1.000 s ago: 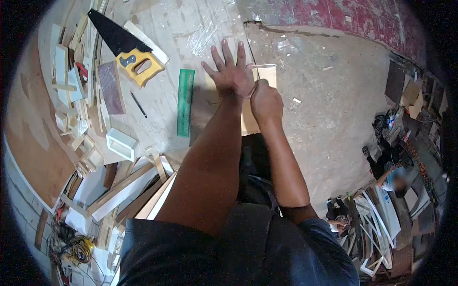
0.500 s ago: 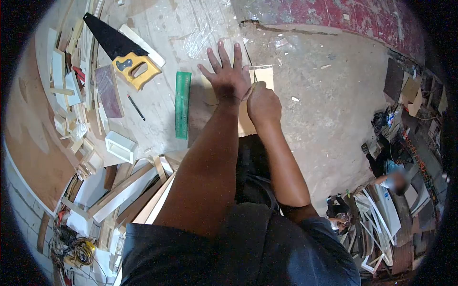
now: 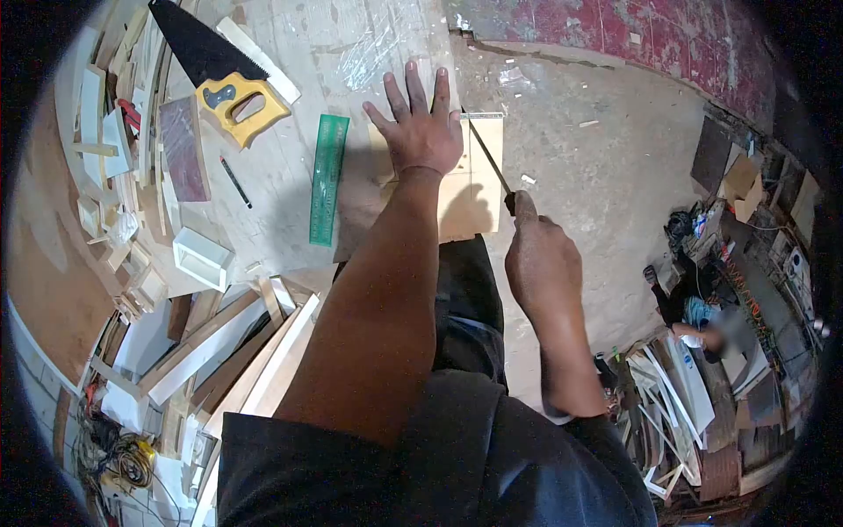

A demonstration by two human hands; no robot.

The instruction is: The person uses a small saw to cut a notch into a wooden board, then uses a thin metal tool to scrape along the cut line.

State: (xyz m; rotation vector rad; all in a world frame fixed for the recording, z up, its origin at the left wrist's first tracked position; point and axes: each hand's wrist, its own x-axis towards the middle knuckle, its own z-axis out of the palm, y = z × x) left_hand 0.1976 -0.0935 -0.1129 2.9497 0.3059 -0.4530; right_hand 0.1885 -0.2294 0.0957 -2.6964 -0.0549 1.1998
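Right hand: the right hand (image 3: 546,259) has its fingers wrapped closed around the dark handle of a long, thin-bladed tool (image 3: 489,159), whose blade slants over the panel towards its far edge.
Left hand: the left hand (image 3: 427,145) lies flat, palm down, fingers spread wide; it grips nothing and covers part of the panel.
Panel: the thin, pale tan rectangular panel (image 3: 479,211) lies under the left hand and the blade, at the right edge of the pale, worn table (image 3: 281,206). A narrow whitish strip (image 3: 483,115) runs along its far edge.
Progress: a thin line crosses the panel; whether drawn or scored, I cannot tell. No separated piece shows, so any cutting seems unfinished; how much remains cannot be judged.
Left of the panel: a green, flat, ruler-like strip (image 3: 328,180), and beyond it a slim dark pencil (image 3: 235,182).
White frame: a small white box-like frame (image 3: 203,258) sits among offcuts.
Handsaw: black blade, yellow handle (image 3: 243,110), beside a narrow white strip of wood (image 3: 259,60).
Writing: faint marks on the green strip, too small to read; no brand is legible.
Farther off: another person (image 3: 698,321) beside a heap of scrap wood (image 3: 672,395).
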